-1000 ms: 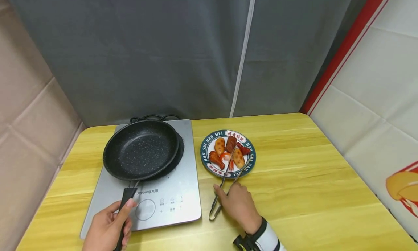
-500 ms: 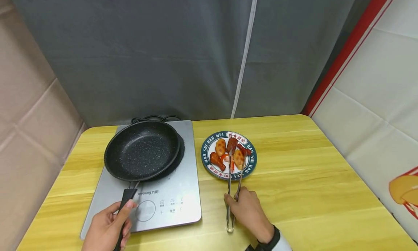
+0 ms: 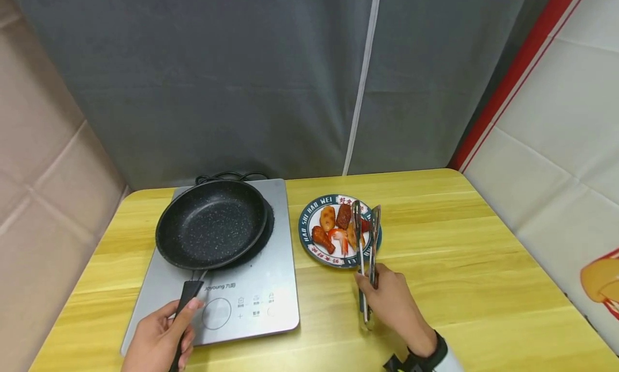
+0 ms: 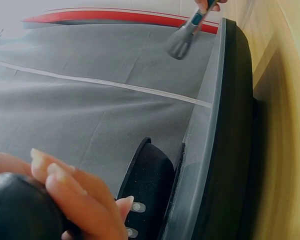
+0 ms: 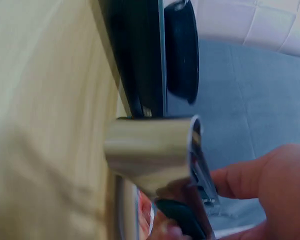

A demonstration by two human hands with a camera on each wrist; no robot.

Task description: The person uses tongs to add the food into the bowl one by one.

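Note:
My left hand (image 3: pixel 157 337) grips the handle (image 3: pixel 187 294) of a black speckled frying pan (image 3: pixel 213 221). The pan sits over the induction cooktop (image 3: pixel 278 307), its inside bare. In my right hand (image 3: pixel 391 305) I hold metal tongs (image 3: pixel 357 216), tips raised and apart over the right side of a round plate (image 3: pixel 305 229). Nothing shows between the tips. On the plate lie a drumstick (image 3: pixel 322 238), a shrimp (image 3: pixel 339 237), a brown meat piece (image 3: pixel 344 216) and spotted yellowish pieces (image 3: pixel 327 217). The tongs partly cover the food on the right. Their bent end (image 5: pixel 150 150) fills the right wrist view.
The wooden table (image 3: pixel 464 254) extends to the right of the plate. Behind it hangs a grey curtain (image 3: pixel 232 92), with padded walls (image 3: pixel 570 124) at the sides. Black cable (image 3: pixel 227 174) lies coiled behind the cooktop.
My right hand has moved right with the tongs. Their tips have risen from among the food and shifted to the plate's right side. The left hand and pan stay put.

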